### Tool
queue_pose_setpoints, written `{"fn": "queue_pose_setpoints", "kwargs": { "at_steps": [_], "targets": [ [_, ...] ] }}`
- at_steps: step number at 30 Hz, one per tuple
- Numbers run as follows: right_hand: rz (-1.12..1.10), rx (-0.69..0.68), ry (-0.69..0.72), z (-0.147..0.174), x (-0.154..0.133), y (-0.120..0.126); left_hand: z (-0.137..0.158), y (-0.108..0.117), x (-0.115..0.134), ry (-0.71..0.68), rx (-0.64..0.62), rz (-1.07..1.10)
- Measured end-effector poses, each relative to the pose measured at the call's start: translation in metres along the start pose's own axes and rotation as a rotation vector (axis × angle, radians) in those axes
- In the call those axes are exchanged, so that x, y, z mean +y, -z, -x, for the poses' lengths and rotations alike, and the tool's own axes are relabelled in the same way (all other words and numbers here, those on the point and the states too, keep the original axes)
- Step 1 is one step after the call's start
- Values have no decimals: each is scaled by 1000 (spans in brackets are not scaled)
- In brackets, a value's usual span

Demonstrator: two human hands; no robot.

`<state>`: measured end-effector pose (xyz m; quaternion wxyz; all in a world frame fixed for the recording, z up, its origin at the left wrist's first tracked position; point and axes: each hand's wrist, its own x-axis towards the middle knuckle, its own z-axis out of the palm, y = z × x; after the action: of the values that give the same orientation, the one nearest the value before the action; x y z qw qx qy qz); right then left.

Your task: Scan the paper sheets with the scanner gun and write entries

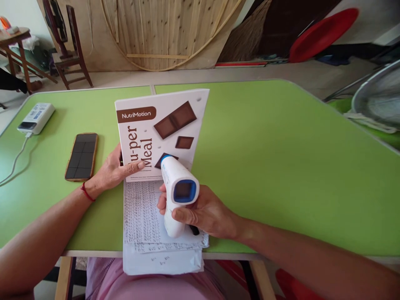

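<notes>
White and blue, the thermometer [179,191] is resting in the right grip [208,212], fingers wrapping its handle, nose facing the box [164,133]. Left grip [112,171] is pinching the box's lower left beyond the papers [143,212]; keeping both steady should be helping the aim.

A dark wooden chair [73,61] stands on the pale floor [115,78].
</notes>
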<state>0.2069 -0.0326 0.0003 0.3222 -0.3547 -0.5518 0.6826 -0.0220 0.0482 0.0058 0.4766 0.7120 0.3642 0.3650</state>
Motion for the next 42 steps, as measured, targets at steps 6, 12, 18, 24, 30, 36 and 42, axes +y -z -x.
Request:
{"fn": "queue_pose_setpoints", "kwargs": {
  "at_steps": [6, 12, 18, 24, 30, 36, 42],
  "targets": [
    [52, 1, 0, 2, -2, 0, -1, 0, -3, 3, -17, 40],
    [33, 1, 2, 2, 0, 1, -1, -1, -2, -1, -2, 41],
    [27, 0, 0, 1, 0, 1, -1, -1, -2, 6, -6, 51],
    [3, -3, -12, 1, -2, 2, 0, -1, 0, 24, -14, 39],
    [36, -2, -2, 2, -2, 3, 2, 5, 8, 96, 16, -168],
    [54, -13, 9, 1, -5, 5, 2, 7, 9, 127, 45, -191],
    [269, 55, 92, 8, -22, 15, 0, 3, 4, 96, 99, -58]
  ]
}}
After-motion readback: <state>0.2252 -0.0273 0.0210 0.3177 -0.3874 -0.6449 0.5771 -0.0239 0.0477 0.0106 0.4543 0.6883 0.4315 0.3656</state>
